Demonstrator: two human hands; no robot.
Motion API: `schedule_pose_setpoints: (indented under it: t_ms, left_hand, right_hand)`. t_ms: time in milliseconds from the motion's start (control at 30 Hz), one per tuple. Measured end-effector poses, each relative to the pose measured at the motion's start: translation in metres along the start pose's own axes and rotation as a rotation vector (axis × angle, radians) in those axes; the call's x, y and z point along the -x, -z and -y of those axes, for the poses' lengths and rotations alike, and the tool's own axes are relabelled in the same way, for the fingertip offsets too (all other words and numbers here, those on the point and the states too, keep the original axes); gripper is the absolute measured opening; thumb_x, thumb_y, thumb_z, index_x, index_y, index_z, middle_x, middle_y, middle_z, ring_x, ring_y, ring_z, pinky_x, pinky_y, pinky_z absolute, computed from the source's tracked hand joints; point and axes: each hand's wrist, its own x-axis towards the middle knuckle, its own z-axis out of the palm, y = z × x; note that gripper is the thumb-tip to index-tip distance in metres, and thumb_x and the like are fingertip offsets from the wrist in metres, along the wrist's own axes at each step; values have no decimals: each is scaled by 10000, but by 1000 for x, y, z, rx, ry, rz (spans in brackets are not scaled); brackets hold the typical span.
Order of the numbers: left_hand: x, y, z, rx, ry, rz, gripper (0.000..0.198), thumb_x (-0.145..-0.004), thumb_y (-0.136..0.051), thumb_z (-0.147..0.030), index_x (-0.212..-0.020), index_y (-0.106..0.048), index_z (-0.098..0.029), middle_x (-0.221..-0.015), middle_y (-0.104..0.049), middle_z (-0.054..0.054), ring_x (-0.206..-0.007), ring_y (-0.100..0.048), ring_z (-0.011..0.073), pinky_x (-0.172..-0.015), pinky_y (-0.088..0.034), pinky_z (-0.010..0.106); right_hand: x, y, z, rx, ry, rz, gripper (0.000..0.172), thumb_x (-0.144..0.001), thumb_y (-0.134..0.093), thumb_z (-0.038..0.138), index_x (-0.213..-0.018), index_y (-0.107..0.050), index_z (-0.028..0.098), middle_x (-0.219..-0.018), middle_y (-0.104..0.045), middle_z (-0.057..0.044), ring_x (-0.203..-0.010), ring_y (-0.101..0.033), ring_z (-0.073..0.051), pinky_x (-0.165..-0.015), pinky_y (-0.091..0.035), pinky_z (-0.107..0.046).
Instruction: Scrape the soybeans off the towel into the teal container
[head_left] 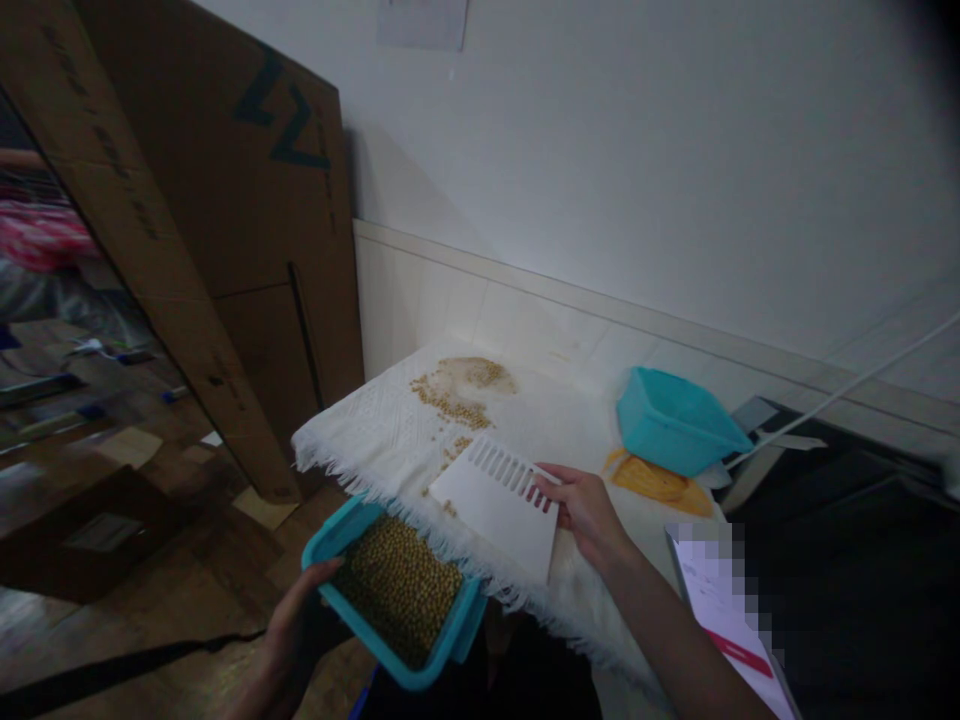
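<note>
My left hand (pixel 296 625) grips the near left rim of a turquoise plastic basin (pixel 358 645), thumb over the edge. Inside lies a thick layer of soybeans (pixel 401 585). The basin is held just below the fringed edge of a white tablecloth (pixel 382 440). In my right hand (pixel 589 510) is a white slotted plastic board (pixel 502 510), pinched at its slotted end and lying flat or nearly so over the cloth. Loose soybeans (pixel 450 405) are scattered beyond the board, and a few sit along its left edge. A pale, see-through patch lies among the far beans; I cannot tell what it is.
An empty turquoise basin (pixel 675 420) stands at the table's right, beside a flat yellow-orange item (pixel 660 483). A tall cardboard box (pixel 247 230) rises at left, and the white wall (pixel 637 170) borders the table's back. A sheet in a clipboard-like holder (pixel 720 590) lies at lower right.
</note>
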Motion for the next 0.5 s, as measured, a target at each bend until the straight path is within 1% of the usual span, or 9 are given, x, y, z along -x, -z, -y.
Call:
schedule_pose_setpoints:
  t_ms: [67, 200, 267, 333, 433, 500]
  left_hand:
    - [-2, -1, 0, 13, 3, -6, 467, -618, -932, -515, -925, -771, -202, -746, -845, 79, -1054, -798, 449, -849, -664, 508]
    - [3, -5, -1, -15, -31, -57, 527, -640, -920, -509, -1003, -770, -158, -831, -863, 118, -1026, -799, 444, -819, -665, 491]
    - [6, -7, -1, -18, -40, -61, 541, -645, -912, -507, -1030, -772, -155, -869, -869, 128, -1035, -795, 443, -824, -667, 495]
    - [7, -7, -1, -21, -44, -66, 520, -639, -909, -499, -1019, -775, -170, -889, -871, 122, -1052, -790, 444, -839, -666, 506]
    - [6, -4, -1, -32, -40, -69, 440, -658, -891, -482, -968, -764, -197, -893, -869, 106, -1053, -791, 432, -848, -662, 515]
    - [4, -1, -2, -26, -31, -72, 399, -669, -886, -455, -949, -746, -207, -894, -870, 99, -1032, -796, 415, -822, -662, 500]
  right_hand:
    - [5, -3, -4, -3, 6, 23, 338, -527, -898, 223, -854, -865, 141, -660, -799, -72, -542, -683, -191, -514, -536, -278]
    - [13, -7, -11, 37, 4, 107, 423, -503, -954, 291, -892, -877, 142, -673, -802, -80, -553, -693, -204, -509, -533, -286]
    - [10, -4, -10, 41, 28, 131, 464, -511, -974, 319, -928, -881, 138, -706, -813, -93, -580, -712, -219, -527, -551, -300]
    - [0, 3, -4, -1, 93, 70, 485, -524, -976, 311, -967, -880, 139, -750, -827, -101, -621, -739, -236, -557, -578, -318]
    - [-23, 16, 9, -53, 185, -86, 478, -552, -956, 248, -1010, -869, 140, -776, -837, -94, -647, -758, -244, -586, -604, -332]
    - [-37, 21, 17, -39, 192, -121, 442, -581, -934, 207, -1011, -863, 138, -760, -833, -82, -628, -751, -231, -577, -602, -322]
